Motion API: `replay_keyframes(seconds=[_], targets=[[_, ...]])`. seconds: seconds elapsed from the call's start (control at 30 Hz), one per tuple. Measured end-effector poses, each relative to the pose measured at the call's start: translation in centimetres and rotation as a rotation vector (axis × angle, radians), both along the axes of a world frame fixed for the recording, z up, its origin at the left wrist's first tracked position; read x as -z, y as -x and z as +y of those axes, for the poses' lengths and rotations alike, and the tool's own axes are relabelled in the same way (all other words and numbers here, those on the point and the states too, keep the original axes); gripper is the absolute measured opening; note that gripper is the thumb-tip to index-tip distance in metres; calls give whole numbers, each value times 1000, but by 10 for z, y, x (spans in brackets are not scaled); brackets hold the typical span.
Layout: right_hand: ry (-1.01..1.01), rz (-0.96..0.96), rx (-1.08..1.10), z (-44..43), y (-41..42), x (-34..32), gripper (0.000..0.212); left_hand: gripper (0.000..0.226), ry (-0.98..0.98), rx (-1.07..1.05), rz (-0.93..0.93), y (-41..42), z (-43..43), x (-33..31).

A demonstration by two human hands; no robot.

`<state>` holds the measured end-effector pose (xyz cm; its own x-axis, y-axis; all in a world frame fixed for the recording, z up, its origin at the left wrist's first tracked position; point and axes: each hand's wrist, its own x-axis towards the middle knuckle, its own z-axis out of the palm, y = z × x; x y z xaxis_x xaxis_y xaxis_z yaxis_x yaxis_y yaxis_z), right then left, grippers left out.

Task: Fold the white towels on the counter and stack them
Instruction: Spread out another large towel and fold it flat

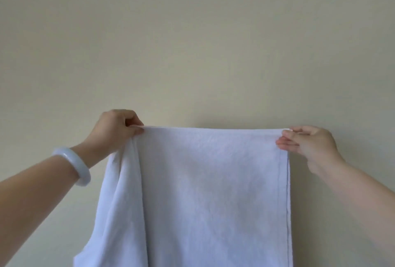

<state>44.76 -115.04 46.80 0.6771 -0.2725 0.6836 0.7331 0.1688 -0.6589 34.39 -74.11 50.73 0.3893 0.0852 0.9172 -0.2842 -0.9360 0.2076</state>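
Note:
A white towel [205, 192] hangs in the air in front of a plain wall, its top edge stretched level between both hands. My left hand [115, 130] pinches the top left corner, where the cloth bunches into vertical folds below it. My right hand [307, 142] pinches the top right corner, and the hemmed right edge falls straight down from there. The towel's lower part runs out of the bottom of the view. The counter and any other towels are out of sight.
A bare beige wall [192, 42] fills the whole background. A pale bangle [73, 165] sits on my left wrist.

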Motion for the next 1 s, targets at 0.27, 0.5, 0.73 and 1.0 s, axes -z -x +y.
replay_keyframes(seconds=[0.27,0.5,0.73,1.0], targets=[[103,416,-173,-18,60,205,22,31,-89,204,381,57,6,218],[61,1113,-144,-13,123,466,9,48,-222,248,922,95,4,538],[294,1486,61,-38,234,596,17,73,-527,303,1161,202,-48,663],[726,1616,370,-75,315,674,9,82,-540,370,1294,275,-92,729]])
